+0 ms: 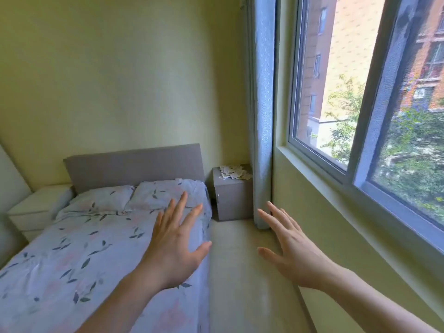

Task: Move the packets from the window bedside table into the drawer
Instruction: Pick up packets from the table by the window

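A heap of several small white packets (232, 172) lies on top of the grey bedside table (231, 200) in the far corner, between the bed and the window curtain. The table's front is closed, with a small knob at its left side. My left hand (176, 241) is stretched out in front of me over the bed's edge, fingers spread and holding nothing. My right hand (287, 246) reaches forward above the floor strip beside the window wall, also spread and holding nothing. Both hands are well short of the table.
A bed (96, 248) with a floral cover and grey headboard fills the left. A white bedside table (38, 207) stands at its far left. A blue curtain (263, 116) hangs beside the grey table. A narrow floor strip (240, 272) runs between the bed and the window wall (336, 224).
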Demonstrator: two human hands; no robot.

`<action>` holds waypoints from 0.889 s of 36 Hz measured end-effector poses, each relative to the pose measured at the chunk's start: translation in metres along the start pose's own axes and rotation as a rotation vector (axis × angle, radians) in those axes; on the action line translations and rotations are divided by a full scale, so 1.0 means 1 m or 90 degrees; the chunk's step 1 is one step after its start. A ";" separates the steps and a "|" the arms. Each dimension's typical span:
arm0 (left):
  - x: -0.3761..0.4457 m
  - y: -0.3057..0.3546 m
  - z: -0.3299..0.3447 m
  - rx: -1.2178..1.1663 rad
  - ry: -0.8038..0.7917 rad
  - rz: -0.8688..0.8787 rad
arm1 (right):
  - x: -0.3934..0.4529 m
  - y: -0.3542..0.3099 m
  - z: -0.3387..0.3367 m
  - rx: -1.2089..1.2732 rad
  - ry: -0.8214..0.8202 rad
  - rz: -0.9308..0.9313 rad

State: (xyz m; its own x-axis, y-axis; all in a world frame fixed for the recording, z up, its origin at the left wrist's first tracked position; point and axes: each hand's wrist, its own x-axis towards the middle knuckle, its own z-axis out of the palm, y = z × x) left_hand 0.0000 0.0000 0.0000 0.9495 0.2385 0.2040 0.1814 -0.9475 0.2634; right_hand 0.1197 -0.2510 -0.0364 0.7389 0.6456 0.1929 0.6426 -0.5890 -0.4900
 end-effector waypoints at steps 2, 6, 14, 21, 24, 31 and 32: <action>0.016 0.011 0.010 -0.006 -0.019 0.006 | 0.007 0.014 -0.012 0.005 -0.023 0.003; 0.043 0.022 0.027 -0.024 -0.026 -0.007 | 0.033 0.039 -0.031 0.000 -0.035 -0.013; 0.111 -0.011 0.046 -0.039 -0.017 -0.074 | 0.131 0.076 -0.031 0.047 -0.009 -0.062; 0.199 -0.066 0.082 -0.079 -0.006 -0.112 | 0.242 0.099 -0.003 0.070 -0.003 -0.102; 0.250 -0.095 0.101 -0.107 0.004 -0.115 | 0.294 0.115 0.009 0.052 -0.011 -0.107; 0.390 -0.146 0.125 -0.142 0.002 -0.078 | 0.423 0.147 0.009 0.052 0.029 -0.063; 0.410 -0.149 0.129 -0.143 -0.006 -0.070 | 0.437 0.153 0.010 0.053 0.034 -0.054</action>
State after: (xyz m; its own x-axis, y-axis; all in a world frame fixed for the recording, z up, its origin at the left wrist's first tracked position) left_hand 0.3950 0.2114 -0.0777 0.9298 0.3341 0.1546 0.2226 -0.8447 0.4868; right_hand 0.5388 -0.0547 -0.0356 0.6941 0.6629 0.2808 0.6855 -0.4894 -0.5391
